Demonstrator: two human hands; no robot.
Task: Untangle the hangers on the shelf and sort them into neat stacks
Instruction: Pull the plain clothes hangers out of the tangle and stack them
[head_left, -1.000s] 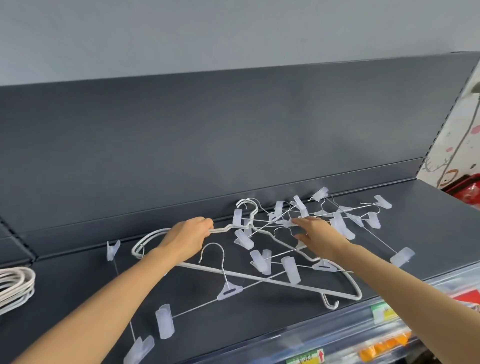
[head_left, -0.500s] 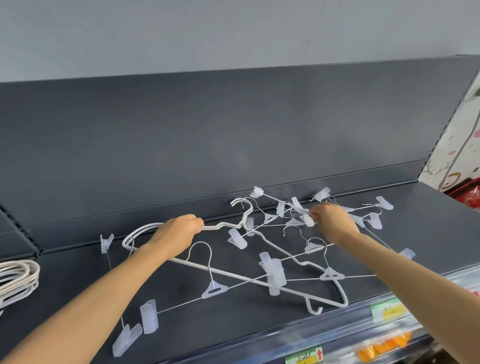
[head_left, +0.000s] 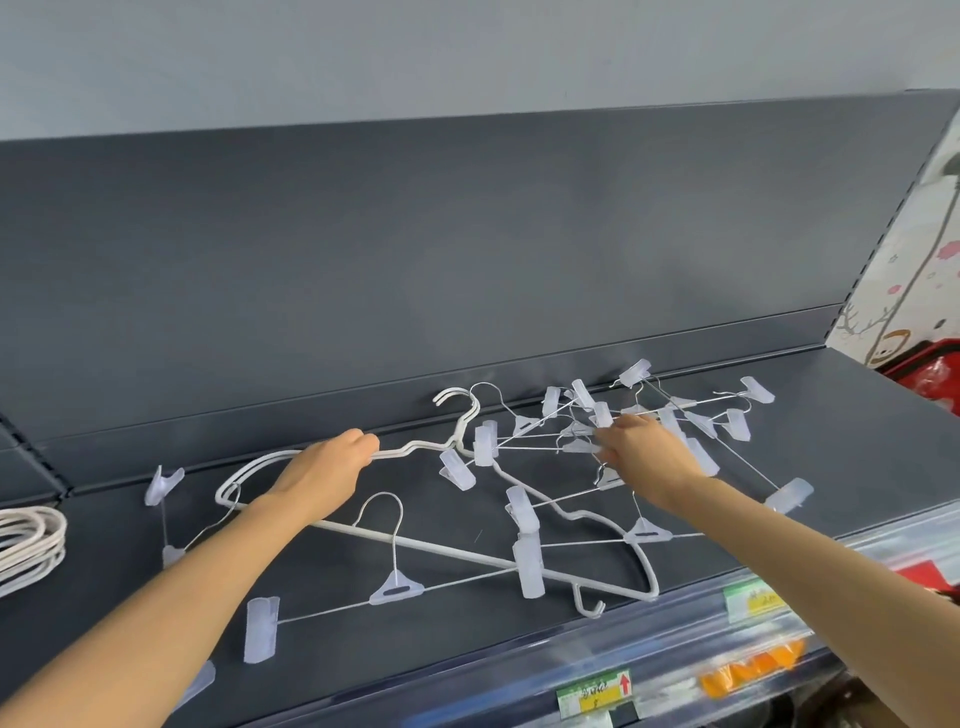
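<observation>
**Desk:** What fills the picture?

**Photographer:** A dark grey shelf (head_left: 467, 649) in a shop, with a tangle of clip hangers (head_left: 484, 442) spread over its middle and right, wires crossing and clear clips pointing every way.

**Desk:** And the plain ones?

**Photographer:** Two white hangers (head_left: 415, 543) lie partly under the clip hangers, hooks towards the back panel. A neat stack of white hangers (head_left: 31, 540) sits at the shelf's far left, well apart.

**Desk:** The hands?

**Photographer:** The left hand (head_left: 327, 473) grips the white hangers at the shoulder, fingers curled round the bar. The right hand (head_left: 641, 452) reaches into the tangle, fingers closed on its wires.

**Desk:** Anything smaller?

**Photographer:** A yellow-green price label (head_left: 595, 693) on the front rail.
</observation>
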